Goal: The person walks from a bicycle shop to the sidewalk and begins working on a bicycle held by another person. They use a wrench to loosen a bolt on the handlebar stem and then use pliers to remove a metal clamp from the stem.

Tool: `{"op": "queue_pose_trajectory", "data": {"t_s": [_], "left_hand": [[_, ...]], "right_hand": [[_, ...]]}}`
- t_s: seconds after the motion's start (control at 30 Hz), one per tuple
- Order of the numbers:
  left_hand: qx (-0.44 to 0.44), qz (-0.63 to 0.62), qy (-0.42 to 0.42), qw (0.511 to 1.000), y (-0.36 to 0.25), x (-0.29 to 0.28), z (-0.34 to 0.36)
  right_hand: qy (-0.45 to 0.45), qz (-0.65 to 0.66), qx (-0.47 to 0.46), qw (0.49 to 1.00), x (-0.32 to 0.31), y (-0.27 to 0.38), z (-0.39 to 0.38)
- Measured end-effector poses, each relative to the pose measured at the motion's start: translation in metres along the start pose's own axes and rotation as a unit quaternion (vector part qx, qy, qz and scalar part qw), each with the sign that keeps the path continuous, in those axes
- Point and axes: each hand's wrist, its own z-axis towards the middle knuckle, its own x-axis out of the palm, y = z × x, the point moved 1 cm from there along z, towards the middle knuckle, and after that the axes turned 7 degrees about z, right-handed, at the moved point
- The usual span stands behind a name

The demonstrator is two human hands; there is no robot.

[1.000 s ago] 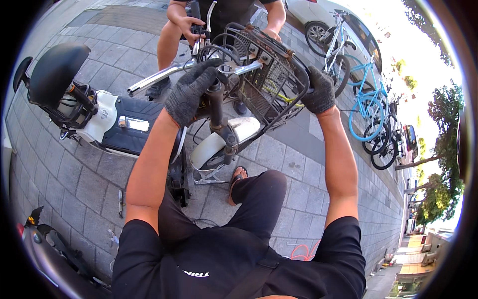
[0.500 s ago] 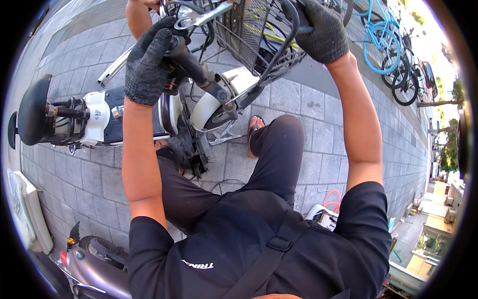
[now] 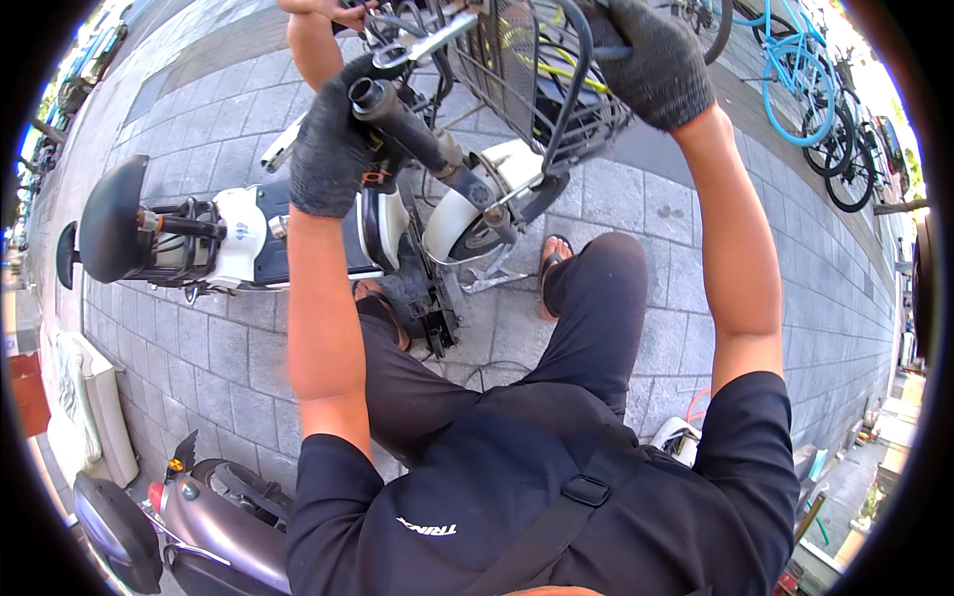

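Grey-gloved, the left hand (image 3: 331,151) curls against the fork (image 3: 412,131) at eleven o'clock, its grip unclear; the right hand (image 3: 654,68) clasps the basket (image 3: 517,52) at twelve. Steadying seems the step; next likely needs even support.

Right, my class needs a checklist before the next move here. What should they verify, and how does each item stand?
1. Gloves on left grip and right grip: ok.
2. Right grip closed on the grey bar by the basket: ok.
3. Left grip wrapped fully round the dark tube: cannot tell; partly hidden.
4. Ring of the silver piece around the tube's top: not ok; that end shows bare.
5. Closed footwear: not ok; sandals leave toes bare.
6. Co-worker's arm and its hold: cannot tell; cut off above.
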Motion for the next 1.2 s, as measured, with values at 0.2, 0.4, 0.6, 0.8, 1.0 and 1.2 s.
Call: {"op": "queue_pose_trajectory", "data": {"t_s": [0.2, 0.4, 0.6, 0.8, 1.0, 1.2], "left_hand": [[0.055, 0.154, -0.014, 0.986, -0.015, 0.026, -0.007], [0.034, 0.216, -0.134, 0.966, -0.019, 0.047, 0.003], [0.03, 0.342, -0.219, 0.913, -0.019, 0.053, 0.009], [0.015, 0.34, -0.234, 0.911, -0.018, 0.051, 0.016], [0.027, 0.312, -0.265, 0.912, -0.015, 0.059, 0.013], [0.009, 0.366, -0.285, 0.886, -0.021, 0.065, 0.011]], "right_hand": [[0.094, 0.173, 0.002, 0.98, -0.05, 0.036, 0.012], [0.295, 0.11, 0.013, 0.949, -0.055, 0.068, 0.114], [0.368, -0.107, 0.01, 0.924, 0.026, 0.069, 0.158], [0.396, -0.133, 0.065, 0.906, 0.006, -0.038, 0.153], [0.281, -0.038, 0.015, 0.959, -0.007, -0.072, 0.14], [0.359, 0.186, 0.042, 0.914, 0.052, -0.066, 0.138]]}}
